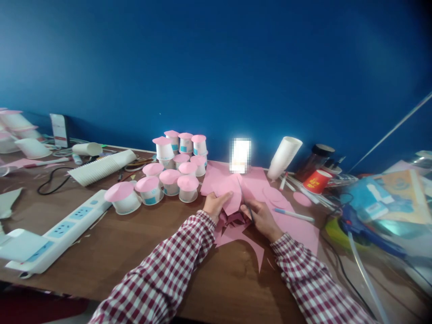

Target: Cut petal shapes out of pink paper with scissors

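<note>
Scissors point(242, 193) against a pink paper piece point(232, 202), both hands engaged.
Paper piece held over the brown tabletop point(135, 256); left hand point(215, 206) pinches its left edge, thumb on top. Right hand point(263, 219), at the paper piece's right edge, has fingers curled round the scissor handles; blade spread can't be told. Nearer the wearer than the piece: pink offcuts point(241, 236). Right of it: marker point(295, 214), then red paper cup point(317, 181), blue glue gun point(374, 238). Left of it: pink-topped paper cups point(170, 182), then white power strip point(76, 231).
</note>
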Motion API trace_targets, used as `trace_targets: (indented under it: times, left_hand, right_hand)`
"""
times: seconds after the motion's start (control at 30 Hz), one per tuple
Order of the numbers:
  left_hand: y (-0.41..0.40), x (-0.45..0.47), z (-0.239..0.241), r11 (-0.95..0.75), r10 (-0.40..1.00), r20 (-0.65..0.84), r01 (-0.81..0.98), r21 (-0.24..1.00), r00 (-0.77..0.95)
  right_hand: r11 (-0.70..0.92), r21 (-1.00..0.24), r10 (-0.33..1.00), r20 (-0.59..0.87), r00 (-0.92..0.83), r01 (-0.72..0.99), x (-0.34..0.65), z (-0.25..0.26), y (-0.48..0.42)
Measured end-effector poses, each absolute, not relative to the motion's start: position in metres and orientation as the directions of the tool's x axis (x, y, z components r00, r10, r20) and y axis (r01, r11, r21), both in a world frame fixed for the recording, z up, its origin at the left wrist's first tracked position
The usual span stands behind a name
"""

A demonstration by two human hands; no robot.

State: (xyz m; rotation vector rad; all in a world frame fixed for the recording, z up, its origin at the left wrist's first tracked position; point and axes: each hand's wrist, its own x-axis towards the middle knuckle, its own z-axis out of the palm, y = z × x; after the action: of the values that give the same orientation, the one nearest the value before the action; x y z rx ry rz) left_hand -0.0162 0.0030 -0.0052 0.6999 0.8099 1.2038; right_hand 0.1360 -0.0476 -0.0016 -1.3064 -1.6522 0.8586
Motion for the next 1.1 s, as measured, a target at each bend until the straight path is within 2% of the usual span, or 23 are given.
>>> trace_targets:
  times: [1.1]
  left_hand:
    - [0.0055,-0.0179,-0.0064,0.211,0.977,-0.160,-0.502,0.839,0.143]
  right_hand:
    - [0.207,-0.861,0.978,0.187,-0.089,0.465,0.1403,-0.0071,-0.0455]
